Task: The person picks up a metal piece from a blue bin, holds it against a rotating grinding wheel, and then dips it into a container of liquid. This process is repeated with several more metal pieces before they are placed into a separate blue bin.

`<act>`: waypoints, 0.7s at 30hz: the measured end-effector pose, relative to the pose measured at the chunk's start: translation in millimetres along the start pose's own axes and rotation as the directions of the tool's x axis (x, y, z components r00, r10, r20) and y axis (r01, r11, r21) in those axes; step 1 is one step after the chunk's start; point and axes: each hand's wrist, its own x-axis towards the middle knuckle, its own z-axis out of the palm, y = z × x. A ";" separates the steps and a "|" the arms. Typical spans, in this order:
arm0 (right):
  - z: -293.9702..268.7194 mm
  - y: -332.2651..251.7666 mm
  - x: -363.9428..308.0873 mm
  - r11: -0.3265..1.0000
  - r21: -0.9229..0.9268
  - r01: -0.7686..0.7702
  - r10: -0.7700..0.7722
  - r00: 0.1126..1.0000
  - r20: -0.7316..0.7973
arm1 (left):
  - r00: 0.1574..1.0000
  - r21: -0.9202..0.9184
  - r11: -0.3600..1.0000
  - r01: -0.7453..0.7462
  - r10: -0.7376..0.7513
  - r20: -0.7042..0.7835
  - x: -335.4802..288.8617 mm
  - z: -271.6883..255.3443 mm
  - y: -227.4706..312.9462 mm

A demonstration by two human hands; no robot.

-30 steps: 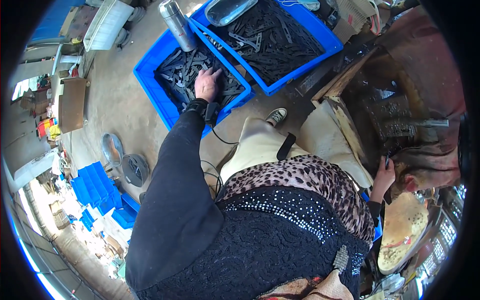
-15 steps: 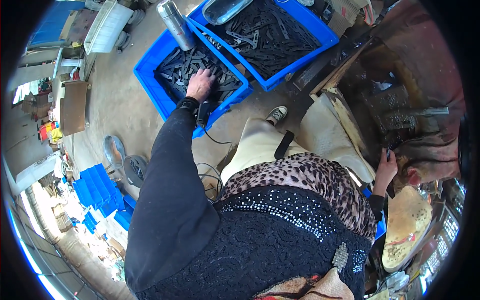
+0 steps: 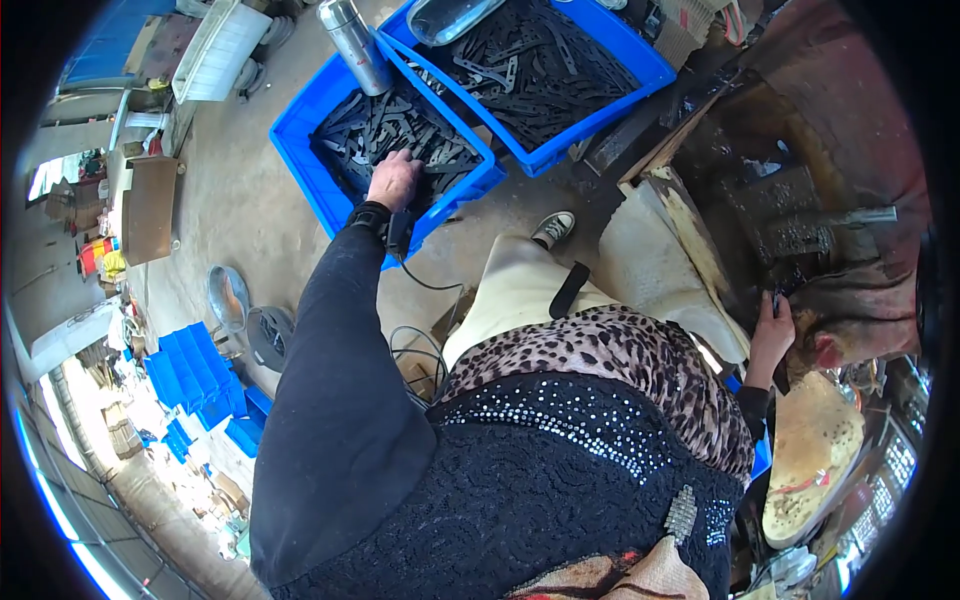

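Observation:
My left hand (image 3: 393, 183) reaches down into the near left blue bin (image 3: 298, 178), which holds many dark flat metal strips (image 3: 405, 125). Its fingers are bent together over the strips, and the tips are hard to see. A dark strap circles that wrist, with a small black box on a cable (image 3: 398, 236) beside it. Far to the right, my right hand (image 3: 772, 335) is closed at the edge of a dark, oily machine (image 3: 800, 235). A small dark metal piece (image 3: 777, 301) shows between its thumb and fingers.
A steel thermos (image 3: 355, 45) stands in the left bin. Beside it, a second blue bin (image 3: 640, 95) holds more strips and a clear-topped oval container (image 3: 450, 18). A pale worn sheet (image 3: 650, 265) hangs before the machine. Blue crates (image 3: 195, 370) and round basins (image 3: 228, 297) sit at left.
My left hand has shifted slightly left and toward me over the strips, its fingers drawn closer together. The right hand stays at the machine's edge with little visible change.

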 end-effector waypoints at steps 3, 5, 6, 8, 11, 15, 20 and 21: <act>1.7 1.2 0.1 1.000 0.008 -0.009 0.009 1.000 0.006 | 1.000 0.057 0.998 0.008 -0.007 -0.011 -8.7 -4.1 2.6; 0.6 0.0 -0.7 1.000 0.016 -0.004 0.004 1.000 0.004 | 1.000 0.087 0.996 0.009 -0.007 -0.017 -15.5 -9.4 6.5; 0.4 0.0 -1.8 1.000 0.022 0.001 -0.001 1.000 0.005 | 0.999 0.082 0.996 0.038 -0.036 -0.022 -23.2 -12.5 6.9; 1.3 3.3 -2.9 1.000 0.019 -0.004 0.004 1.000 0.007 | 0.995 0.074 0.992 0.099 -0.096 -0.035 -36.3 -19.1 4.4; 3.1 10.5 -1.0 1.000 0.011 -0.013 0.013 1.000 0.002 | 0.977 -0.042 0.983 0.178 -0.181 -0.116 -45.6 -17.7 -5.8; 3.7 26.1 -2.2 0.998 -0.004 0.064 -0.064 0.995 -0.073 | 0.697 -0.905 0.101 0.413 -0.674 0.243 -32.4 -35.6 -2.1; -14.5 0.3 10.2 0.721 0.575 -0.387 0.233 0.917 0.325 | 0.829 -0.888 -0.456 0.060 -0.473 0.299 -12.3 -66.8 -1.0; -22.8 1.8 9.1 0.428 0.744 -0.514 0.219 0.857 0.466 | 0.864 -0.874 -0.483 0.055 -0.415 0.284 -2.9 -75.0 16.0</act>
